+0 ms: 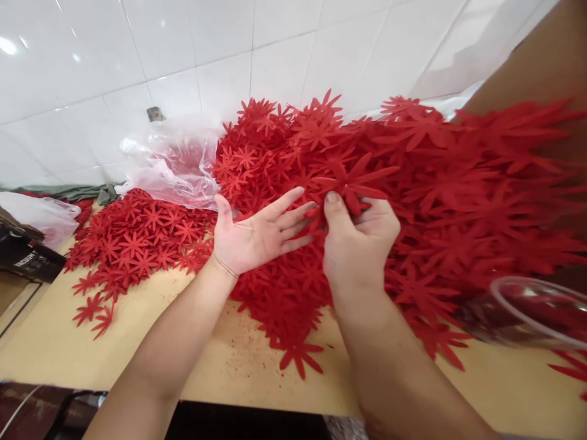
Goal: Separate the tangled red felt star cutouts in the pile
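Note:
My right hand (360, 241) pinches a red flower-shaped cutout (353, 183) between thumb and fingers, its long narrow petals spread out above the knuckles. Palm up and with fingers stretched, my left hand (263, 235) is just left of it; the fingertips come close to the cutout's lower petals, and I cannot tell if they touch. Behind and beneath both hands lies a big heap of similar red cutouts (284, 305). A smaller pile of smaller red cutouts (137, 235) spreads out left of my left hand.
Clear plastic bags (169, 171) lie against the white tiled wall (220, 55). A clear plastic tub (499, 311) stands at the right, near brown cardboard (536, 67). A black box (32, 253) is at the far left. The pale tabletop (151, 342) ends toward me.

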Motion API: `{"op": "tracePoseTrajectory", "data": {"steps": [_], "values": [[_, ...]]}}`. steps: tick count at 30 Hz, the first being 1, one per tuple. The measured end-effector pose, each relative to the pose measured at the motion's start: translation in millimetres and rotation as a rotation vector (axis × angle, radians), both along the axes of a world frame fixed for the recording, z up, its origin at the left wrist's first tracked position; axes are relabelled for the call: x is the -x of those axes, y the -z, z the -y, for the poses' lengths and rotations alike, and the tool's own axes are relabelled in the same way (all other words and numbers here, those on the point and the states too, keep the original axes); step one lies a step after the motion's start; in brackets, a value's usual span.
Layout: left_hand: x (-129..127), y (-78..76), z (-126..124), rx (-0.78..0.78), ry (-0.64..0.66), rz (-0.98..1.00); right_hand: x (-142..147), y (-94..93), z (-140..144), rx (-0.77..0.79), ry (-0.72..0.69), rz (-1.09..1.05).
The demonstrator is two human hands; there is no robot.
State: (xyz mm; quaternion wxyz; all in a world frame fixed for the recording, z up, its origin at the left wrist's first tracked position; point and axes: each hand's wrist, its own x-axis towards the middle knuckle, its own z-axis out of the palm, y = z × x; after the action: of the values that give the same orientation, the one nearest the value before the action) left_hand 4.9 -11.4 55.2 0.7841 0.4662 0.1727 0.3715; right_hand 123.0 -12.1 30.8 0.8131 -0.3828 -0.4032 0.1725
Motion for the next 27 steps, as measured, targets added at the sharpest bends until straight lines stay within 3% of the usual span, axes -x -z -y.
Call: {"op": "tracePoseTrajectory", "data": {"steps": [8, 16, 23, 27], "values": [[-1, -1.3, 5, 0.042, 0.068, -0.018, -12, -5.7, 4, 0.057, -0.068, -0.018], [10, 17.9, -6, 0.11, 0.097, 0.048, -10, 1.7, -1, 0.074, -0.089, 0.085], [25, 33.3, -1, 0.055, -0.375, -0.062, 19, 19.6, 2, 0.235, -0.294, 0.549], [29, 37.3, 5, 0.027, -0.553, -0.127, 29, 29.7, -2, 0.248, -0.428, 0.617]]}}
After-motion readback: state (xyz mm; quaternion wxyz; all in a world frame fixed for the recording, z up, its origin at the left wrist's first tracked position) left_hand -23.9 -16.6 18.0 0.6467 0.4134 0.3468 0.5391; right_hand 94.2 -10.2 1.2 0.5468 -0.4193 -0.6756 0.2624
